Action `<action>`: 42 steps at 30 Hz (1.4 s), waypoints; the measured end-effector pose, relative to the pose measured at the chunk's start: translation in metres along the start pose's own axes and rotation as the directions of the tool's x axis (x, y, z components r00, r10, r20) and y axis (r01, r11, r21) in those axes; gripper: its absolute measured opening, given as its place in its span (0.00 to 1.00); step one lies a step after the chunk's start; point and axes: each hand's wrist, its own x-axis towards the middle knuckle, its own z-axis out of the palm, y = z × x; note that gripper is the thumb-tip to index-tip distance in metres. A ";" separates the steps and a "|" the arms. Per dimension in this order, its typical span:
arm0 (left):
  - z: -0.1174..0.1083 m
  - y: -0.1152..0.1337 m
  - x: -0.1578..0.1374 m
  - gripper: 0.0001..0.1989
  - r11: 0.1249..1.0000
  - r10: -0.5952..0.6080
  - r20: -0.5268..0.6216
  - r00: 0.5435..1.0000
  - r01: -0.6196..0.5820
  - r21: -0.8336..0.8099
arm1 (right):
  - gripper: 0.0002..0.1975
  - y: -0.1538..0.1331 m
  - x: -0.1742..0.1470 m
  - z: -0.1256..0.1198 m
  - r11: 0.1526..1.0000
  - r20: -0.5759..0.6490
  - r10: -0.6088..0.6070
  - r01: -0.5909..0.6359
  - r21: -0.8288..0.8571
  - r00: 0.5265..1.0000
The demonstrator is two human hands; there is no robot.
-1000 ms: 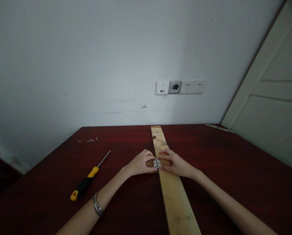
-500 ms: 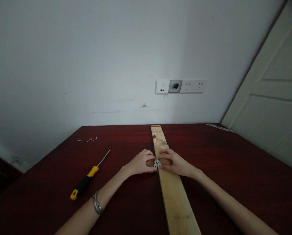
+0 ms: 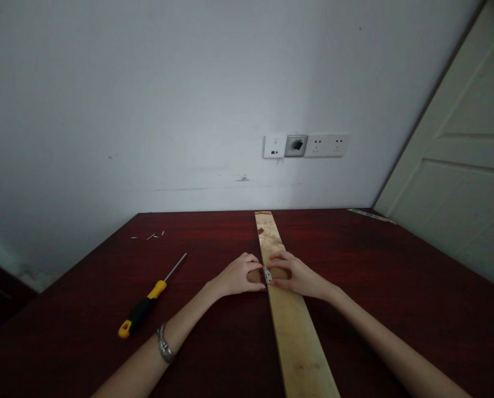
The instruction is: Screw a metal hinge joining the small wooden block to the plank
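A long, pale wooden board runs away from me across the dark red table. At its left edge sits a small silver hinge with holes, one leaf on the board's top and the other turned down past the edge. My left hand is closed from the left, thumb and fingertips on the hinge. My right hand rests over the board, its thumb and forefinger curled to the hinge's right leaf. The fingertips partly cover the metal.
A yellow and black screwdriver lies left of my left arm. Several small screws are scattered at the table's far left. Behind the table stands a white wall with sockets; a white door is at right.
The hinge's left leaf lay visible and flat half a second ago; now it is tipped down beside the board's edge. Both hands have stayed nearly in place.
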 end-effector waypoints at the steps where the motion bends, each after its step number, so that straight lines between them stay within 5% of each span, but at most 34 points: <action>1: 0.000 0.000 0.000 0.23 1.000 -0.003 0.002 1.000 0.003 0.002 | 0.20 0.000 0.000 0.000 1.000 0.000 -0.001 0.001 0.002 1.000; 42: 0.005 -0.004 -0.001 0.27 0.999 -0.020 -0.046 0.999 0.019 -0.040 | 0.21 -0.006 0.000 -0.006 0.999 -0.029 -0.012 0.014 0.047 1.000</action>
